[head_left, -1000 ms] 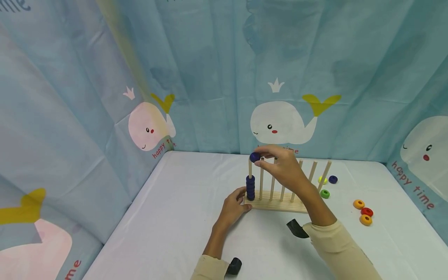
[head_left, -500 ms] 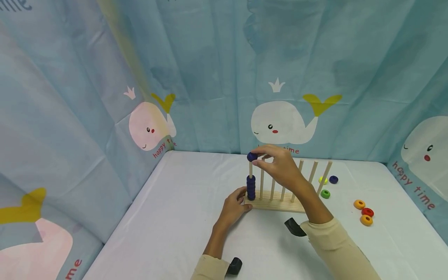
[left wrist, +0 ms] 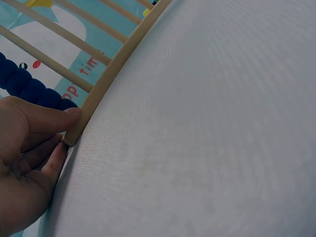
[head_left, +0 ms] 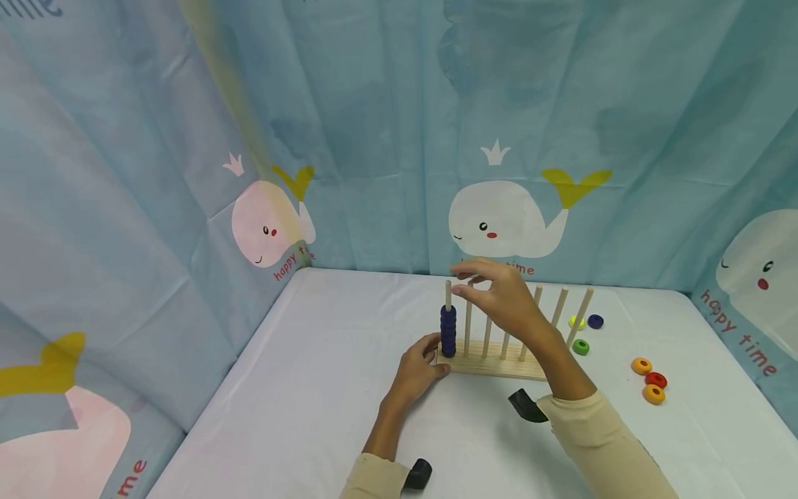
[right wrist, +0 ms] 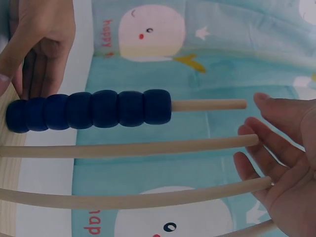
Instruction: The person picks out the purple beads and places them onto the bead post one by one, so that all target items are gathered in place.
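Note:
A wooden peg rack [head_left: 495,367] with a row of upright pegs stands on the white table. Several dark blue beads [right wrist: 94,109] are stacked on its leftmost peg, whose bare tip [right wrist: 210,104] sticks out above them. My left hand [head_left: 413,371] grips the left end of the base; in the left wrist view the thumb [left wrist: 54,118] lies on the wood and the fingers are at the base's end. My right hand [head_left: 503,296] is beside the top of that peg, thumb and fingers apart, holding nothing.
Right of the rack lie loose beads: a yellow bead [head_left: 576,322], a dark blue bead [head_left: 595,321], a green bead [head_left: 581,347], two orange beads [head_left: 653,395] and a red bead [head_left: 656,380]. A blue whale-print curtain [head_left: 374,138] surrounds the table.
My right hand brought a dark blue bead over the leftmost peg and let it go. The bead dropped onto the stack, which is now taller. The left hand stayed on the base.

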Action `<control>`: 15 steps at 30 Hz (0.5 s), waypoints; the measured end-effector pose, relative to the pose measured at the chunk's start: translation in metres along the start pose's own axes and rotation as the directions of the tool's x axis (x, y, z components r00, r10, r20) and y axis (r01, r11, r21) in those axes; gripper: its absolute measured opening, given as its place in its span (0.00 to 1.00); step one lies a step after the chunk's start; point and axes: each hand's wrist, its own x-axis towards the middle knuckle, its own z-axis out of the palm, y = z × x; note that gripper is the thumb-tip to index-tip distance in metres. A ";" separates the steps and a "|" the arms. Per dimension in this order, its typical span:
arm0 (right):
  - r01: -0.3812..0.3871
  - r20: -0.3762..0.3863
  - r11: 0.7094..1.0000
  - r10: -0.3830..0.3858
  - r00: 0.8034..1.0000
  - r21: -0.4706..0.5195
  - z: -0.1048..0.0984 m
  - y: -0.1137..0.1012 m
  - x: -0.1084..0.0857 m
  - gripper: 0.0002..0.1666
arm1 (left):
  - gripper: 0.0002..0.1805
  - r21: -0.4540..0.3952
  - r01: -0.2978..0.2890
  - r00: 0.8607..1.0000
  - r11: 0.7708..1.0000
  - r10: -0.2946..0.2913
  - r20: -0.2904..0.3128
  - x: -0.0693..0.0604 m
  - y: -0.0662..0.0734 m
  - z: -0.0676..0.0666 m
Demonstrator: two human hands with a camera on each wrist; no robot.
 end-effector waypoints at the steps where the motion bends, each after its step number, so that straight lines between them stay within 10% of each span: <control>1: -0.001 -0.004 1.000 0.001 1.000 -0.002 -0.001 0.000 -0.001 0.17 | 0.37 0.000 -0.001 1.000 1.000 0.001 0.001 0.000 0.000 0.000; 15: 0.007 -0.087 0.999 -0.004 0.996 0.032 -0.026 0.000 -0.010 0.19 | 0.37 0.001 -0.003 1.000 1.000 0.003 -0.004 0.001 -0.001 0.002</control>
